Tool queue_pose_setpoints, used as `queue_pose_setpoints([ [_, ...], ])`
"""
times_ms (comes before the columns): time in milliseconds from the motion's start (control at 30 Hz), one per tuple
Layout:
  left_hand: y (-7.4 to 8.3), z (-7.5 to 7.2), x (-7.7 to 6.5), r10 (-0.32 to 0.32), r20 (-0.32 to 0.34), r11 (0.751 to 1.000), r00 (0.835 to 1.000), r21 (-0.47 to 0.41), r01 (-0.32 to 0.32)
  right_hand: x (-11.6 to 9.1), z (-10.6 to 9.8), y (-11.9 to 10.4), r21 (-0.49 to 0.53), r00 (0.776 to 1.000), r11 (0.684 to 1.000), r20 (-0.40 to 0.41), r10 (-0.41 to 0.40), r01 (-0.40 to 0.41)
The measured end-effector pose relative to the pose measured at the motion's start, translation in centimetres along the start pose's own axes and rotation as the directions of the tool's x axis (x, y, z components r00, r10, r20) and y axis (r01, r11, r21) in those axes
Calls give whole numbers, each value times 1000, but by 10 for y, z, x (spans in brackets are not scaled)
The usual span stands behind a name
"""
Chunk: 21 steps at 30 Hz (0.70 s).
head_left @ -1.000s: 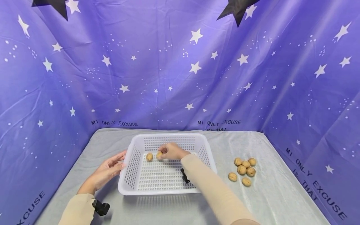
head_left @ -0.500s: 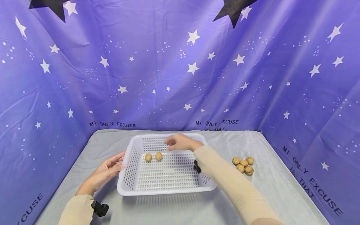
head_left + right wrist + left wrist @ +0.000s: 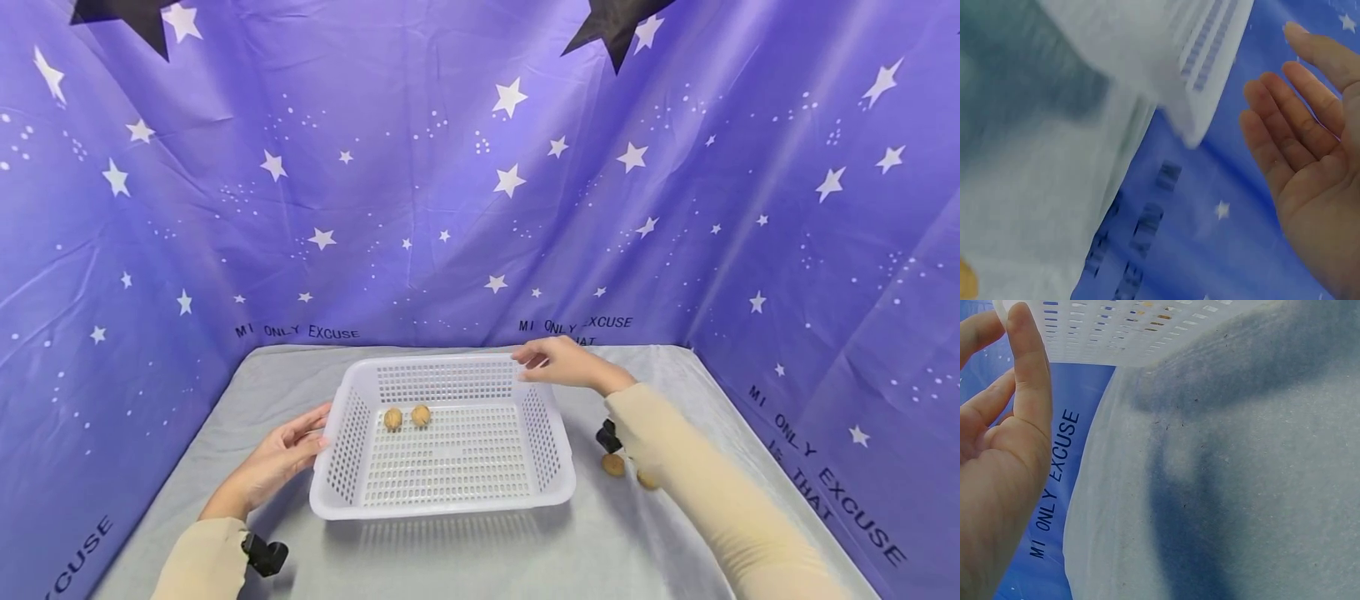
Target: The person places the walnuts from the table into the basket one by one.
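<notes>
My left hand [image 3: 273,462] touches the left rim of a white perforated plastic basket [image 3: 442,512], its fingertips and thumb spread apart along the edge. The left wrist view shows that thumb and a finger [image 3: 1025,369] at the rim. Two walnuts, a left one [image 3: 392,419] and a right one [image 3: 421,416], lie inside the basket near its back left. My right hand [image 3: 566,364], palm bare and fingers loosely bent, hovers over the basket's back right corner. On the table to the right, one walnut [image 3: 612,465] shows fully and another walnut [image 3: 647,479] partly; my right sleeve hides the others.
A grey cloth [image 3: 420,558] covers the table. Purple star-printed curtains [image 3: 420,208] close in the back and both sides. Each wrist wears a small black camera, such as the left camera [image 3: 264,554].
My right hand let go of a walnut inside the basket, then rose and moved right to the back corner. The left hand stays at the rim. The view shifted slightly.
</notes>
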<state>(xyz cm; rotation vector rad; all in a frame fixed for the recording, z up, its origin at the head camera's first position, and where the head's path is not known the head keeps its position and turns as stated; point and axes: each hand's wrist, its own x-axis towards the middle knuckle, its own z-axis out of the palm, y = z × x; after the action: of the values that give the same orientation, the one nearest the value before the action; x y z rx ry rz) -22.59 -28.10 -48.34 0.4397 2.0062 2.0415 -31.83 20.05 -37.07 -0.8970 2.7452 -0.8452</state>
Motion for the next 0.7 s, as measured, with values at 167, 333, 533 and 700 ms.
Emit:
queue_pose_setpoints([
  [167, 1, -1, 1, -5, -1, 1000, 1000, 1, 5, -24, -15, 26, -15, 999, 1000, -46, 1, -2],
  [333, 1, 0, 1, 5, 10, 1000, 1000, -7, -5, -53, -24, 53, -22, 996, 998, -77, 55, -57],
  [533, 2, 1, 0, -21, -11, 1000, 1000, 4, 21, -89, -28, 89, -33, 988, 992, -108, 115, -119],
  [700, 4, 2, -1, -39, -42, 999, 998, 16, 40, -118, -27, 118, 6, 968, 977, -131, 214, -215],
])
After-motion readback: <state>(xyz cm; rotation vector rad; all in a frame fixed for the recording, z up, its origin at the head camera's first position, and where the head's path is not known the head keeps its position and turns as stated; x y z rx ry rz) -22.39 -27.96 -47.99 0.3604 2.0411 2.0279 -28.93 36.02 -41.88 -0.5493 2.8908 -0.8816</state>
